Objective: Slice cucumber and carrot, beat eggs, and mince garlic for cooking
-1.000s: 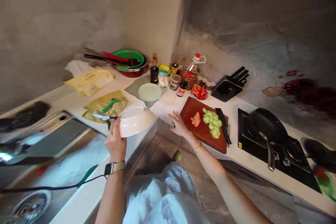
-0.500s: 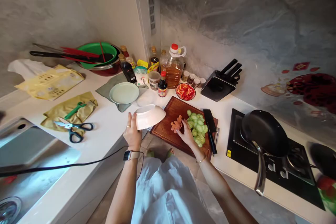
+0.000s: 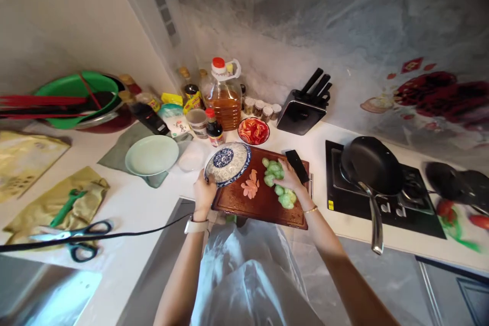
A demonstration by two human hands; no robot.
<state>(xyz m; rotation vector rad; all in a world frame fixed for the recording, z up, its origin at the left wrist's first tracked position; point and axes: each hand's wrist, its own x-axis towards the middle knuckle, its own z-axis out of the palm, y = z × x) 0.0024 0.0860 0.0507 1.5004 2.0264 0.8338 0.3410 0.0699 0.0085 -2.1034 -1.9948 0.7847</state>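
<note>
My left hand [image 3: 204, 194] grips the near rim of a blue-and-white patterned bowl [image 3: 227, 163], tilted toward me over the left end of the brown cutting board [image 3: 263, 204]. My right hand [image 3: 289, 177] lies on the pile of green cucumber slices [image 3: 275, 182] on the board, fingers curled over them. A few orange carrot slices [image 3: 250, 187] sit between the bowl and the cucumber. A black-handled knife [image 3: 296, 163] rests at the board's far right corner, just beyond my right hand.
Behind the board stand a small dish of red peppers [image 3: 253, 131], an oil jug [image 3: 224, 97], sauce bottles and a knife block [image 3: 303, 107]. A pale green plate [image 3: 152, 155] lies left. A black pan [image 3: 372, 165] sits on the cooktop at right. Scissors [image 3: 74, 239] lie near left.
The left hand carried the bowl right from near the sink to the board and turned its patterned inside up. The right hand moved from the carrot slices onto the cucumber.
</note>
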